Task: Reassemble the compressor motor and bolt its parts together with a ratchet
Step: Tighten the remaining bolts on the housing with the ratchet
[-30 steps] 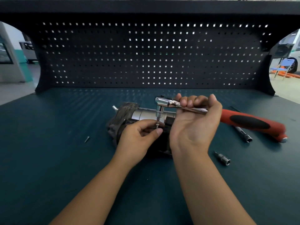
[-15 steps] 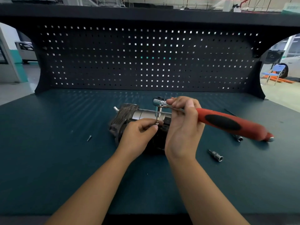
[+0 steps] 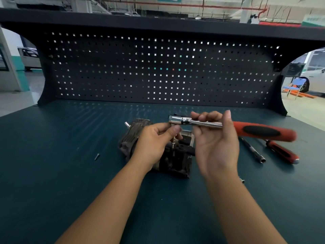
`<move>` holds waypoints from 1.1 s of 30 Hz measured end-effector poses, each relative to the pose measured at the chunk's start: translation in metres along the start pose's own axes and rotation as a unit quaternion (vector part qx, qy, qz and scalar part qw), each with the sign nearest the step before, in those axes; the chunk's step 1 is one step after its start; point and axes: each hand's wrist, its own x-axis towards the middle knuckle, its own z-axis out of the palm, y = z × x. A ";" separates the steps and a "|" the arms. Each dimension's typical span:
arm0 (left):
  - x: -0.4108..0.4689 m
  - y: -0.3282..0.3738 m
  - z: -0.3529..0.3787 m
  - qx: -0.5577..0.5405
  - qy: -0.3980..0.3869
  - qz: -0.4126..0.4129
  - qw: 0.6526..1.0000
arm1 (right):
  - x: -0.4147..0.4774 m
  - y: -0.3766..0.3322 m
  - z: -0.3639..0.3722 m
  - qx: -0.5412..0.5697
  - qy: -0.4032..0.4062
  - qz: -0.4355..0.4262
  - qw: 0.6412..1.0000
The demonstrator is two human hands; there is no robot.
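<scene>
**Dark, grimy compressor motor** [image 3: 135, 132] with a ribbed end is lying on its side on the dark teal worktop [image 3: 70, 173], directly beneath and between the two hands. A small threaded steel bolt [image 3: 173, 144] is standing upright over the motor's black housing, just below the left hand's fingertips. Whether its tip is seated in the housing cannot be told.

The left hand [image 3: 154, 143] is hovering above the motor with thumb and forefinger curled together, pinching the top of the bolt. The chrome ratchet with a red-and-black rubber handle [image 3: 246, 128] is being held level above the motor. Its head is sitting just beyond the left hand's fingertips, and its handle is pointing away to the right of the right hand. The right hand [image 3: 216, 143], palm facing the camera, is gripping the ratchet's chrome shank between curled fingers on the far side and the thumb near the start of the handle. The two hands are working close together but are not touching.

To the right of the right hand, a long slim steel extension bar [image 3: 253, 152] and a second red-and-black-handled tool [image 3: 283, 153] are lying side by side on the worktop. A small steel socket [image 3: 242, 180] is peeking out from behind the right wrist. Well to the left of the left hand, a single loose screw [image 3: 96, 156] is lying on the worktop. Beyond both hands, a black perforated back panel [image 3: 158, 71] is rising from the worktop's far edge.
</scene>
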 end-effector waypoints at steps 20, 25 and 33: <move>-0.005 -0.007 0.004 -0.063 0.007 0.003 0.998 | -0.037 -0.032 -0.001 -0.014 0.026 -0.138 0.990; -0.003 -0.009 0.006 -0.080 0.013 0.008 0.997 | -0.066 -0.007 0.022 -0.206 -0.039 -0.266 0.941; -0.001 -0.009 0.006 -0.043 -0.006 0.015 0.999 | -0.062 -0.006 0.020 -0.265 -0.049 -0.306 0.913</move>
